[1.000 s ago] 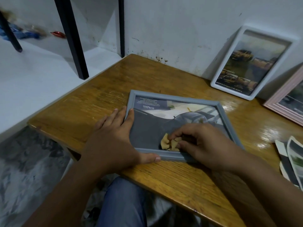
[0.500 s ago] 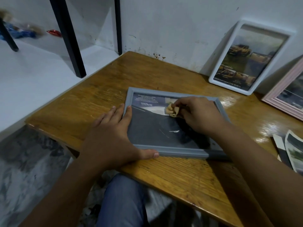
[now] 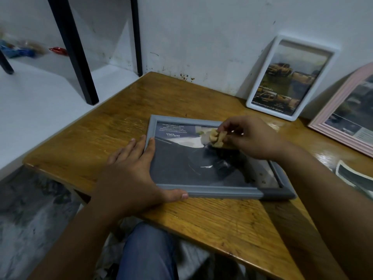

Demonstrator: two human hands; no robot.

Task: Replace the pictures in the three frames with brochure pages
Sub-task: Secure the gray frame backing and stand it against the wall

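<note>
Three frames hold brochure pages; grey frame (image 3: 203,191) flat on counter (image 3: 201,219), left hand (image 3: 129,174) flat, steadying; right hand (image 3: 250,136) fingers pinch crumpled cloth (image 3: 217,136), wiping glass.

"TRAVO" in pale letters on the brochure page (image 3: 171,135) inside the grey frame (image 3: 212,193)

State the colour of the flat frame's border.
Grey-blue frame, clearest in the head view.

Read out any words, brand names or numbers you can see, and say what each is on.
"TRAVO": brochure page in the grey frame, upper left.
Small lines above and below it: too small to read.
Caption strip in the white frame: blurred.
Pink frame text panel: blurred.
</note>
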